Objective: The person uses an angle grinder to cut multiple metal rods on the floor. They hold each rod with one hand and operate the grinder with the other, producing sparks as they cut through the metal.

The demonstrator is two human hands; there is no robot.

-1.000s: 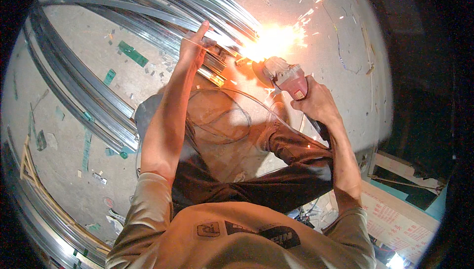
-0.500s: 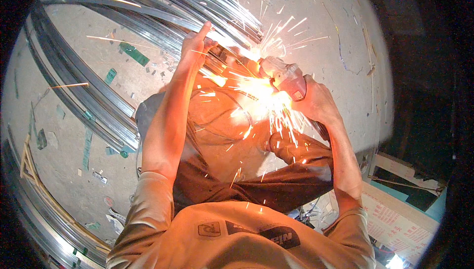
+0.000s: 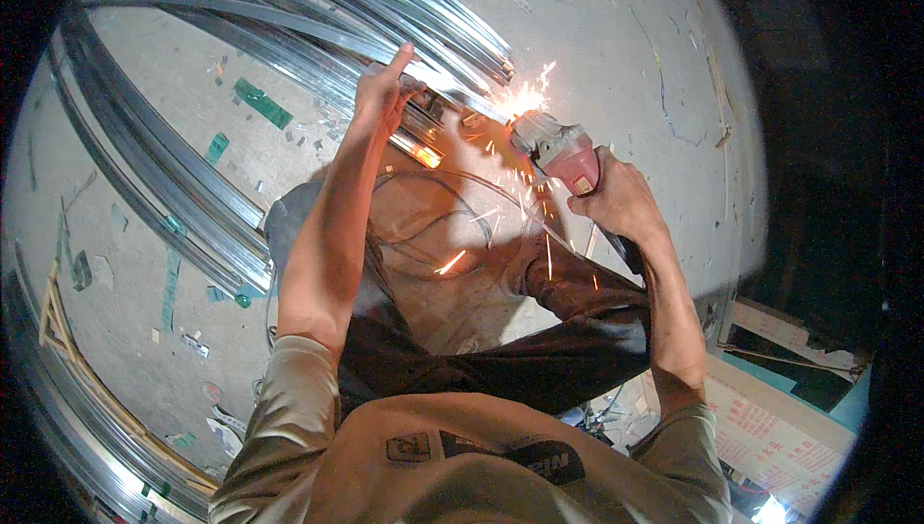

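Note:
In my right hand (image 3: 621,199) is an angle grinder (image 3: 563,151) with a red body and a metal head. The grinder's head is at the end of a shiny metal channel (image 3: 452,83), and a small burst of bright sparks (image 3: 525,99) comes off there. My left hand (image 3: 385,89) is closed around the channel a short way back from the cut end, thumb up. Below that hand, the ends of more channels (image 3: 416,147) catch an orange glow. The grinder's disc is hidden by glare.
Long bundles of metal channels (image 3: 173,158) spread across the concrete floor (image 3: 327,62) on the left and top. Green strips (image 3: 262,103) and scraps lie about. A cable (image 3: 433,178) loops between my legs. A printed cardboard box (image 3: 770,428) stands at lower right.
The wide spray of sparks has shrunk to a small burst with a few falling streaks. The grinder has shifted slightly to the right, and the orange glow on me has faded.

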